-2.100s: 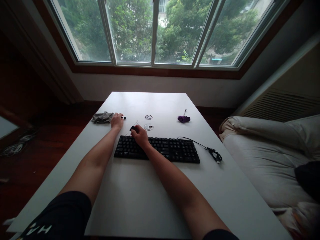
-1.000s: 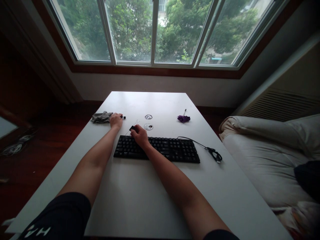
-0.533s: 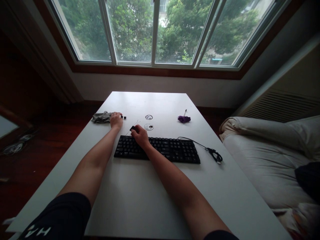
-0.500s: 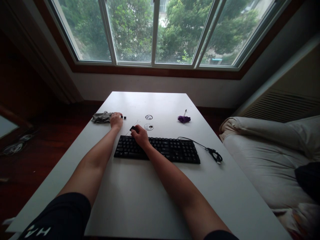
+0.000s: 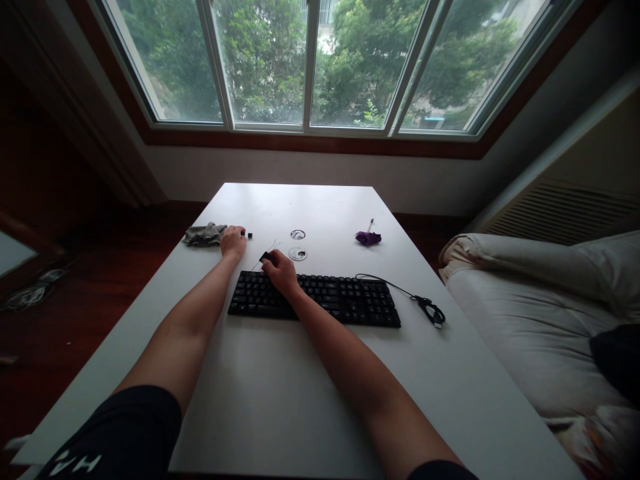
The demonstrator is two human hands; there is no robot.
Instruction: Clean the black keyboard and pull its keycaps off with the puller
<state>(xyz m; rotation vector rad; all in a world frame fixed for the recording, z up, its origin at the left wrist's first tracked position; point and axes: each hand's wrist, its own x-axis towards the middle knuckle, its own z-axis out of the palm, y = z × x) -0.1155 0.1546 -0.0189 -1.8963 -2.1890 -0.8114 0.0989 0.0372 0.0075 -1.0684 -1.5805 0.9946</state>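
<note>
Near the far left of the table, my left hand (image 5: 233, 242) has its fingers closed at a small black keycap (image 5: 243, 234). Another black keycap (image 5: 250, 235) lies just to the right of it. A crumpled grey cloth (image 5: 205, 234) is against the left side of that hand. My right hand (image 5: 281, 270) is over the upper left of a black keyboard (image 5: 345, 300), pinching a small black piece (image 5: 266, 257). Thin wires (image 5: 275, 245) show beside this piece; whether they are joined to it I cannot tell. The right forearm covers part of the keyboard.
Two round clear-rimmed pieces (image 5: 298, 254) lie beyond the keyboard. A purple cloth-like brush or bundle (image 5: 368, 238) with a thin stem sits at right. The keyboard's coiled USB cable (image 5: 431, 312) rests on the white table (image 5: 280, 393). A sofa (image 5: 530, 320) stands alongside.
Hardly anything differs. My left fingers have shifted very slightly at the keycaps; the right hand keeps its place with the black piece.
</note>
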